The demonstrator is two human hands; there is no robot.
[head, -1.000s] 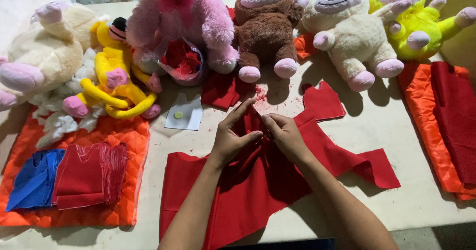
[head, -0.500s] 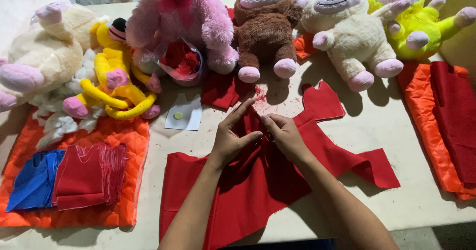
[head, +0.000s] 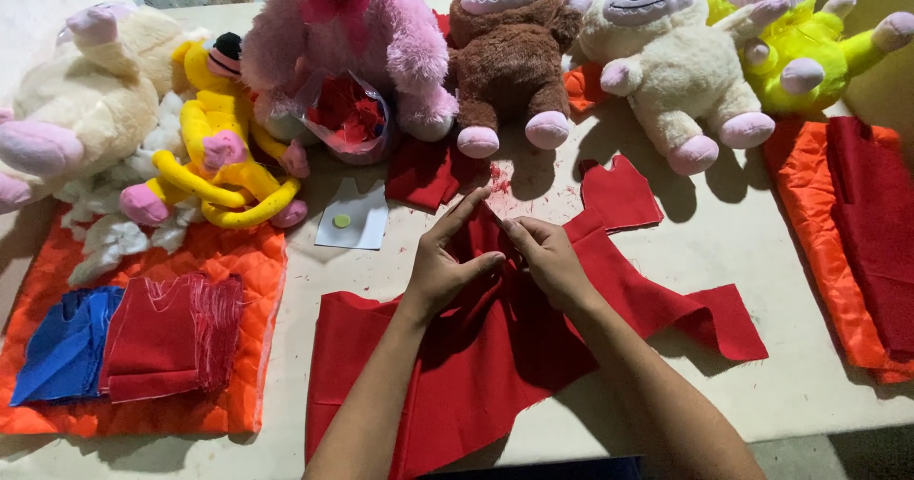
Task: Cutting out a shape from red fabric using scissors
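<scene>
where plush toys [head: 505, 51] crowd the far edge, both hands' fingers [head: 481, 263] clamped on red cloth [head: 495, 347].

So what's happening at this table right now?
A person works with both bare hands on a large piece of red fabric spread on a pale table. The left hand and right hand pinch the cloth together near its upper edge. A row of plush toys sits along the far side, among them a brown one and a pink one. Folded red and blue cloth lies on an orange quilted mat at left.
</scene>
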